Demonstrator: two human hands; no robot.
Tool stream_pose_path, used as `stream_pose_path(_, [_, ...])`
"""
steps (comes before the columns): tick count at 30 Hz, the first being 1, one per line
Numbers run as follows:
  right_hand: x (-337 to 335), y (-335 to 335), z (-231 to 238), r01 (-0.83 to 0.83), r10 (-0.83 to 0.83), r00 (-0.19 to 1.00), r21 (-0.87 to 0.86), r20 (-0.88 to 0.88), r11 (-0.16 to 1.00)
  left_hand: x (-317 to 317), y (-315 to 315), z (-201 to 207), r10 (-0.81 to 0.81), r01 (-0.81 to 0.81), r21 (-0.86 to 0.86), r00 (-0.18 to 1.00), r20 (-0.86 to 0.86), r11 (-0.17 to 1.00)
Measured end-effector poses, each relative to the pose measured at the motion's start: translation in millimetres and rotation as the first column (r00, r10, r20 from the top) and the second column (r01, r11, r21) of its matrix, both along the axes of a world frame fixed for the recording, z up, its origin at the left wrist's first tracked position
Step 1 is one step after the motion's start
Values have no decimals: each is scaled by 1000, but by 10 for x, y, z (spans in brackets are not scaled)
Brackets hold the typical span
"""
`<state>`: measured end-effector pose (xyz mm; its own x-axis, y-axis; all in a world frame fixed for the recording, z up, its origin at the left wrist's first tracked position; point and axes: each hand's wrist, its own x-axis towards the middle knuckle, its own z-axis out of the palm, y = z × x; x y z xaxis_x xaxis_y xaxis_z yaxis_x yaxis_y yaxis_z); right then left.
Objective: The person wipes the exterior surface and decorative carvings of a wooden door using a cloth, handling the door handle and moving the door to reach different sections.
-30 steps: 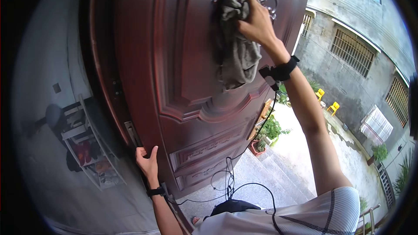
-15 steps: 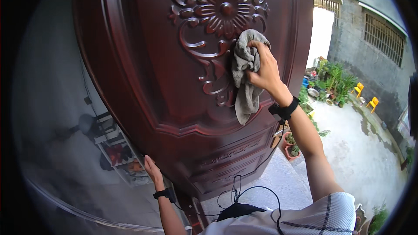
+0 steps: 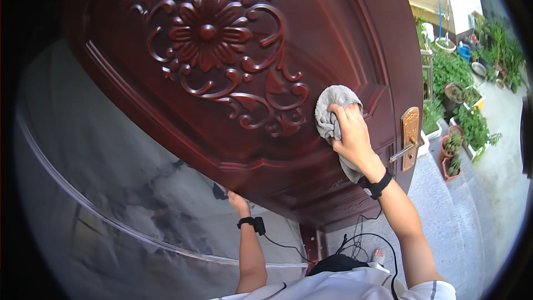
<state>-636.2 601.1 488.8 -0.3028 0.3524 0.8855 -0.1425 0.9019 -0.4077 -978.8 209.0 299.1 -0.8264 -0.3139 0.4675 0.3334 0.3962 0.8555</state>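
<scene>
Your right hand (image 3: 354, 134) is clamped on the cloth (image 3: 326, 112), which bunches against the door (image 3: 319, 33) beyond your fingers and trails beneath your palm toward the wrist. Your left hand (image 3: 239, 203) is at the door's lower edge; I cannot tell its grip.

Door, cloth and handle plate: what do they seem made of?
Door: probably wood or painted metal, glossy dark red; highlights streak its raised flower.
Cloth: likely fabric, matte grey; soft folds bunch in the right hand.
Handle plate: seemingly metal, bronze-coloured, given its sheen.
</scene>
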Motion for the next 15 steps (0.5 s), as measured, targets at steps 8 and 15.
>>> stream_pose_path(8, [-193,-107,-1146,51,-58,997,-144,-43,988,197,411,36,-140,135,39,970,200,990])
stream_pose_path(15, [-273,-133,244,-13,30,929,47,-368,999,-199,-133,-369,-142,132,-84,983,-118,988])
